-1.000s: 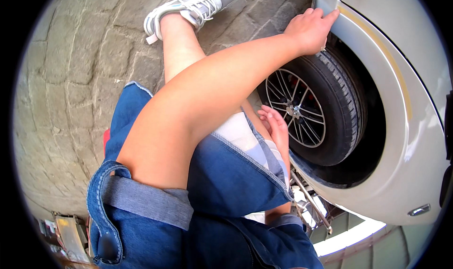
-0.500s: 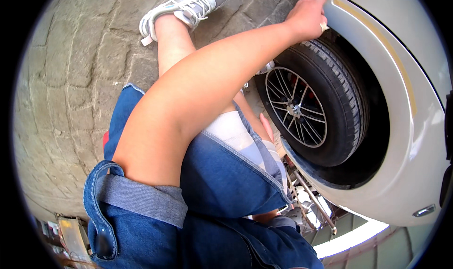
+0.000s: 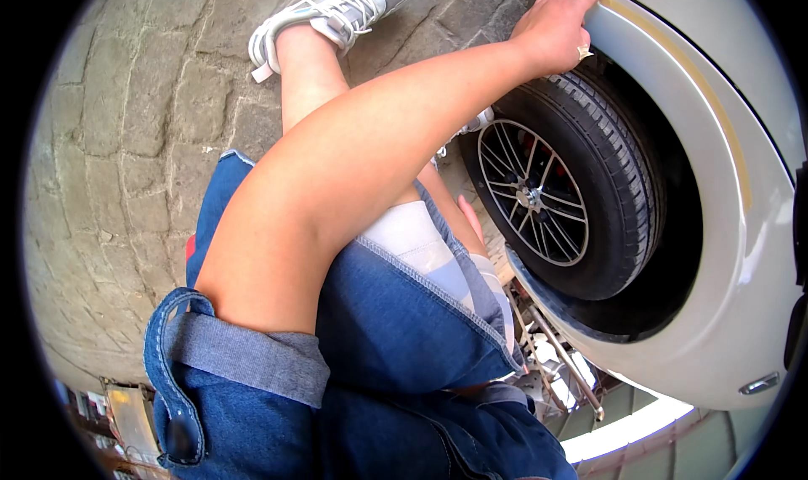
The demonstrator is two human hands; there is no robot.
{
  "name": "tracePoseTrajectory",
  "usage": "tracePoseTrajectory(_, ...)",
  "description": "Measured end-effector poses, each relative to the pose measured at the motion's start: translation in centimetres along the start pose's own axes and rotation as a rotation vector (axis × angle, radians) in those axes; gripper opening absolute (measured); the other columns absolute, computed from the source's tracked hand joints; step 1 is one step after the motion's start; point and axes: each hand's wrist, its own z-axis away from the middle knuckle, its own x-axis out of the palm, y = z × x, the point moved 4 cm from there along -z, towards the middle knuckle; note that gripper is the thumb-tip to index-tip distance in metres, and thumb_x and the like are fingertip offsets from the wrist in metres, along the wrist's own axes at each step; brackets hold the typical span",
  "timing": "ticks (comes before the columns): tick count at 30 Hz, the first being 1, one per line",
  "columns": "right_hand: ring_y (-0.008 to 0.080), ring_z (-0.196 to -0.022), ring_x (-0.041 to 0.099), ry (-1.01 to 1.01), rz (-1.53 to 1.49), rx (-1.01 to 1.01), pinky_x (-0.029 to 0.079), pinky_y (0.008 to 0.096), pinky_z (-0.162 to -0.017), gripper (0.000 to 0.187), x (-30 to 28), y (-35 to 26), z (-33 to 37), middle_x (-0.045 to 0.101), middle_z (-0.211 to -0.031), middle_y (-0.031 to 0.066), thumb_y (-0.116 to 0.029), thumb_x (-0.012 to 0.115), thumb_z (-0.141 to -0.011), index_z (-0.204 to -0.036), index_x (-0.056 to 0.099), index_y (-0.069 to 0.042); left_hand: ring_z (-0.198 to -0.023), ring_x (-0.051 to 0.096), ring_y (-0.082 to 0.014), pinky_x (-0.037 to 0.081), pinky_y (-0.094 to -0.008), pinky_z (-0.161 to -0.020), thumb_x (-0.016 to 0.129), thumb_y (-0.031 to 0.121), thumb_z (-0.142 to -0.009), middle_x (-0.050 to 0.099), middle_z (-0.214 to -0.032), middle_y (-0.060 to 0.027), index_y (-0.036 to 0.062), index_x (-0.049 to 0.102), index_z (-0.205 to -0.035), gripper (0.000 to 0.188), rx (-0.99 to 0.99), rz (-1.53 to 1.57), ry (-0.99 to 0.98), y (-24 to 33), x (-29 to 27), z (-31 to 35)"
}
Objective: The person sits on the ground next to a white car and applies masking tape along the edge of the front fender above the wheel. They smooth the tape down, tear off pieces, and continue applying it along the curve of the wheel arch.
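Note:
My left hand reaches across to the upper right, to the pale car fender. One finger is stretched out to the upper end of a tan strip that runs along the wheel arch; whether it presses on it is hard to tell. The other fingers are curled, and a small cream scrap with pointed edges sticks out from them. Below the hand is the wheel, with a black tyre and a silver multi-spoke rim. Of my right hand only a sliver shows beside my leg; the rest is hidden.
Stone paving spreads across the left. My grey-and-white shoe rests on it at the top. A metal rod and framework stand behind the bumper, at the lower right. A yellowish object is at the lower left.
My left hand has shifted slightly to the right, its stretched finger now at the strip's upper end. The car sits slightly farther right in view. My legs and shoe look the same.

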Motion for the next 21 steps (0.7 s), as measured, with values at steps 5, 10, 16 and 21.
tracePoseTrajectory(5, 0.0239, -0.120, 0.056, 0.000, -0.008, -0.012, 0.043, 0.0359, -0.104, 0.052, 0.7, -0.8, -0.7, 0.056, -0.135, 0.0170, -0.026, 0.049, -0.103, -0.144, 0.041, 0.004, -0.117, 0.056, -0.0311, 0.048, -0.0421, -0.099, 0.061, 0.010, -0.087, 0.058, -0.119, -0.0130, 0.0185, 0.051, -0.143, 0.058, 0.078, 0.005, 0.047, 0.2, -0.3, -0.4)
tracePoseTrajectory(10, 0.0222, -0.118, 0.057, 0.002, -0.021, -0.009, 0.043, 0.0341, -0.104, 0.050, 1.5, -1.2, -0.8, 0.057, -0.134, 0.0155, -0.024, 0.049, -0.103, -0.145, 0.041, 0.004, -0.117, 0.056, -0.0309, 0.048, -0.0415, -0.097, 0.061, 0.009, -0.082, 0.058, -0.121, -0.0135, 0.0175, 0.055, -0.140, 0.058, 0.117, 0.060, 0.019, -0.6, -0.6, -1.8)
tracePoseTrajectory(16, 0.0201, -0.117, 0.058, 0.031, -0.026, 0.010, 0.043, 0.0319, -0.103, 0.049, 2.7, -2.1, -1.6, 0.059, -0.132, 0.0137, -0.020, 0.050, -0.103, -0.145, 0.040, 0.003, -0.081, 0.065, -0.0290, 0.055, -0.0385, -0.077, 0.061, 0.003, -0.085, 0.061, -0.098, -0.0180, 0.0036, 0.064, -0.115, 0.030, 0.311, 0.095, 0.073, -0.1, -3.4, -3.7)
tracePoseTrajectory(21, 0.0184, -0.116, 0.059, 0.061, 0.045, 0.050, 0.044, 0.0300, -0.103, 0.047, 3.9, -3.1, -1.7, 0.060, -0.131, 0.0122, -0.018, 0.051, -0.104, -0.145, 0.040, 0.002, -0.083, 0.064, -0.0293, 0.053, -0.0391, -0.074, 0.065, 0.005, -0.083, 0.060, -0.095, -0.0151, 0.0035, 0.064, -0.106, 0.023, 0.410, 0.013, 0.045, 0.5, -4.0, -4.9)
